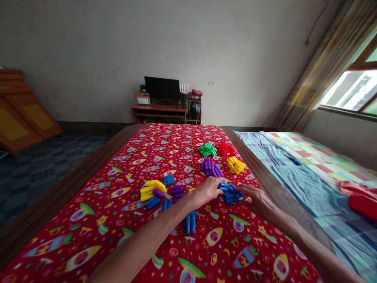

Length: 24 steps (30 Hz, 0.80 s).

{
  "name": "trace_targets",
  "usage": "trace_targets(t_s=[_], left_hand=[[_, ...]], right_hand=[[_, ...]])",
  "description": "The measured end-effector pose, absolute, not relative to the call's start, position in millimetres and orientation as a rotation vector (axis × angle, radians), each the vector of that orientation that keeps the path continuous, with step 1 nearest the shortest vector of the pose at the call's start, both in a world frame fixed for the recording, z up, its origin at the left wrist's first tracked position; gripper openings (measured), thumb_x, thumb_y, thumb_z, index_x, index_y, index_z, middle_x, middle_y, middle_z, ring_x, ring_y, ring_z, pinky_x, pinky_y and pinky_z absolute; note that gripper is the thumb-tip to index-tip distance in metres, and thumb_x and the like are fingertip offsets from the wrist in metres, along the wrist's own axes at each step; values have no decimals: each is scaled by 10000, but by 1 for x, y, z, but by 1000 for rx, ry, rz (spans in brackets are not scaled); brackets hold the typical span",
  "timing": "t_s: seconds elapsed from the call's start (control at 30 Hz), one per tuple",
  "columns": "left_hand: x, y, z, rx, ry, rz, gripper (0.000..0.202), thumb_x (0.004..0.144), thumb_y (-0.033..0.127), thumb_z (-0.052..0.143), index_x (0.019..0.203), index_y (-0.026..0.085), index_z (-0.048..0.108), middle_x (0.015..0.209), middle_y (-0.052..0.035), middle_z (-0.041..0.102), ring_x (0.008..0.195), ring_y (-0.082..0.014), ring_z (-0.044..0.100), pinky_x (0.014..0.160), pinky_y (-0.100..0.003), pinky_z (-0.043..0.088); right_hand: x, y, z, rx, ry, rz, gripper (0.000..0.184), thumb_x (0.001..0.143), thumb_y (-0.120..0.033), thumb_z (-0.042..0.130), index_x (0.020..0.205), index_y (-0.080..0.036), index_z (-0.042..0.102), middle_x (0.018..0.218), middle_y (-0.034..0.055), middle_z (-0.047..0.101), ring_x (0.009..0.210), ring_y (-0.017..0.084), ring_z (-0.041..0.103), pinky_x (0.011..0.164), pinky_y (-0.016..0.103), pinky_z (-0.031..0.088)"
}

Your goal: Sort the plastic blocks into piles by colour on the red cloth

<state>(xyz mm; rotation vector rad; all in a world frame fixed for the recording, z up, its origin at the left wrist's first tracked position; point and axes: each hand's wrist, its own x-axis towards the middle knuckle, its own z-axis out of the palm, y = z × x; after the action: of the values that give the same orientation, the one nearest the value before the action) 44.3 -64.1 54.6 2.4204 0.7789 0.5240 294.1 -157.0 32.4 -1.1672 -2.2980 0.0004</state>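
My left hand [207,188] and my right hand [255,198] meet at a heap of blue plastic blocks [231,193] on a table with a red rocket-print cloth [97,204]. Both hands touch the heap with curled fingers; whether they grip any block is unclear. Beyond it lie sorted piles: purple blocks [211,168], yellow blocks [236,164], green blocks [207,149] and red blocks [227,149]. To the left sits a mixed cluster of yellow, blue and purple blocks [157,190]. Two joined blue blocks [191,222] lie beside my left forearm.
The table's wooden edge [266,177] runs along the right, with a bed under a blue checked sheet [309,184] next to it. A desk with a dark monitor [162,89] stands at the far wall. A curtained window [350,88] is at right.
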Motion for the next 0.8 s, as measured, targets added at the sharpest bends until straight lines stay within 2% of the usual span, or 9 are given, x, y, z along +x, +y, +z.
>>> trace_targets(t_s=[0.17, 0.3, 0.4, 0.5, 0.57, 0.67, 0.73, 0.8], left_hand=[[51, -67, 50, 2526, 754, 429, 279, 820, 112, 582, 1085, 189, 626, 954, -54, 656, 943, -220, 620, 830, -301, 484], [40, -75, 47, 2633, 850, 330, 364, 864, 137, 513, 1226, 166, 549, 1044, -104, 613, 929, -232, 626, 823, -324, 506], [35, -89, 37, 2729, 929, 286, 469, 861, 80, 447, 1324, 151, 468, 1202, -151, 581, 1089, -263, 600, 949, -380, 474], [32, -102, 33, 2820, 981, 356, 522, 874, 73, 430, 1393, 114, 392, 1336, -190, 512, 1231, -288, 527, 1062, -426, 397], [24, -103, 40, 2830, 973, 413, 471, 910, 111, 418, 1380, 136, 422, 1289, -163, 557, 1190, -266, 559, 1031, -393, 435], [-6, -88, 58, 2779, 1007, 507, 366, 936, 153, 426, 1275, 217, 550, 1163, -82, 633, 1077, -206, 621, 948, -306, 493], [-40, -68, 68, 2684, 1196, 599, 322, 934, 190, 457, 1218, 224, 606, 1144, -66, 648, 1055, -198, 633, 941, -292, 494], [-78, -48, 69, 2573, 1426, 657, 308, 922, 206, 473, 1180, 196, 639, 1130, -89, 663, 1025, -215, 647, 933, -319, 497]], right_hand=[[291, -145, 25, -1231, -2290, 153, 393, 890, -226, 545, 1283, -226, 543, 1174, 142, 675, 1038, 236, 679, 846, 371, 573], [281, -138, 37, -1233, -2272, 208, 369, 891, -209, 524, 1258, -211, 566, 1144, 140, 690, 1007, 225, 686, 828, 338, 569], [273, -136, 54, -1268, -2293, 275, 323, 894, -238, 525, 1205, -221, 608, 1065, 114, 717, 905, 210, 701, 764, 309, 569], [273, -135, 69, -1323, -2326, 322, 248, 903, -308, 528, 1092, -232, 669, 860, 75, 734, 714, 184, 688, 645, 267, 544], [279, -134, 72, -1337, -2350, 308, 257, 912, -366, 520, 1046, -220, 683, 765, 68, 720, 622, 170, 658, 595, 254, 516], [288, -127, 70, -1384, -2334, 176, 298, 945, -376, 453, 978, -199, 690, 765, 92, 717, 601, 167, 644, 588, 257, 494], [286, -120, 70, -1432, -2288, 79, 326, 960, -351, 415, 906, -193, 695, 791, 107, 720, 623, 172, 649, 592, 261, 483], [270, -112, 72, -1432, -2237, 18, 339, 961, -335, 409, 853, -187, 694, 783, 110, 716, 632, 173, 646, 587, 258, 468]])
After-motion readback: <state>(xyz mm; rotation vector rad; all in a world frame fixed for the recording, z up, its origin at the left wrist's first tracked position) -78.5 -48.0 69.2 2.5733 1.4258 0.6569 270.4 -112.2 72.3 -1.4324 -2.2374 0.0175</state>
